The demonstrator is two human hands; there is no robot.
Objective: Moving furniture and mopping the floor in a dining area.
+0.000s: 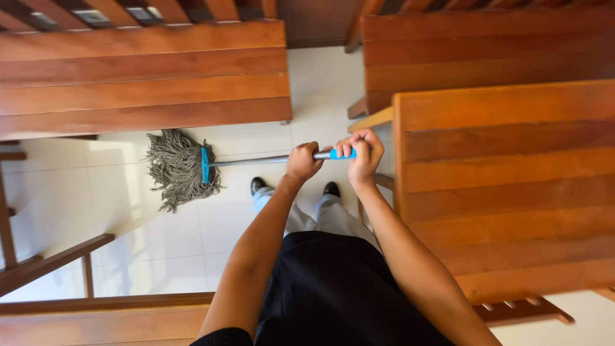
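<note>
We are mid-stroke in mopping the white tiled floor (160,256). Our left hand (302,161) wraps tight around the metal shaft of the mop (256,160), and our right hand (365,154) is curled shut on its blue grip end. The grey string mop head (176,168) lies on the floor just beside the edge of a wooden tabletop (144,77), with another wooden tabletop (506,186) at our right. We judge the next stroke needs a firm 2-hand pull, steering clear of the furniture. No containers are in view.
</note>
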